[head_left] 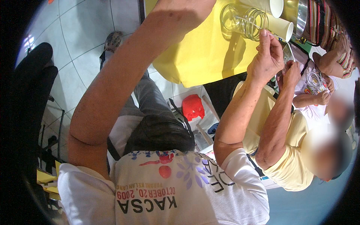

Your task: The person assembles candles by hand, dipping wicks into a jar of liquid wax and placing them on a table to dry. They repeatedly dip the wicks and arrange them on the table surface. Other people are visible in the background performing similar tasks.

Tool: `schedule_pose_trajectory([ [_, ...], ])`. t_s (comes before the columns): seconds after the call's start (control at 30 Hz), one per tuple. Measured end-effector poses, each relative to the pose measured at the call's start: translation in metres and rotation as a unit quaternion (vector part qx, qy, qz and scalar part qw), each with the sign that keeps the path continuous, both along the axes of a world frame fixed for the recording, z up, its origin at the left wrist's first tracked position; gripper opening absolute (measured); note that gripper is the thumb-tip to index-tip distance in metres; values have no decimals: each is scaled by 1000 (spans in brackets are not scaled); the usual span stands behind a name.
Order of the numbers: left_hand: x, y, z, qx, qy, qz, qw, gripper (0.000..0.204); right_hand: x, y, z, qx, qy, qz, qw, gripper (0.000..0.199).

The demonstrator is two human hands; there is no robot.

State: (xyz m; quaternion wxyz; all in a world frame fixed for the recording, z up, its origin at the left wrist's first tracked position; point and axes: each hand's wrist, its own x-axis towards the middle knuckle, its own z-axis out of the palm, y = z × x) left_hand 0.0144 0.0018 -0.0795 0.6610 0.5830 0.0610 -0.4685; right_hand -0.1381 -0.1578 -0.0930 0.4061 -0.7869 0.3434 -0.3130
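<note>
A clear glass jar (228, 20) lies tilted or stands at the far side of the yellow-covered table (195, 56), its threaded mouth toward my right hand. My right hand (267, 62) is raised beside that mouth, thumb and fingertips pinched together on a thin pale strand. The strand's far end is hard to follow against the glass. My left arm reaches across to the top edge, where my left hand (193, 9) is mostly cut off; its fingers are out of sight. Two white paper cups (283, 29) sit just past the jar.
Close on my right, a person in a yellow shirt (290, 157) holds a clear container and a white stick (291, 52). More people are beyond. A metal pot (301, 18) stands at the upper right. Below the table are a red bag (193, 107) and tiled floor (88, 62).
</note>
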Motion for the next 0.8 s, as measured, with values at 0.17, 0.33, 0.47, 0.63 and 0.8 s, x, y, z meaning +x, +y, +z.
schedule_pose_trajectory([
  [0.17,-11,9,-20,-141,-56,21,988,23,-1,-2,-1,-4,-2,5,1000,9],
  [0.33,-17,6,-29,-115,12,32,993,21,-4,-5,0,-10,20,13,1000,10],
  [0.47,-18,7,-30,-121,-1,10,993,22,-4,-10,-2,-35,28,20,999,11],
  [0.63,-21,11,-28,-156,-42,18,987,23,-4,-12,-6,-29,20,13,999,11],
  [0.8,-23,10,-26,-163,-11,33,986,24,-2,-13,-5,-25,21,3,999,11],
])
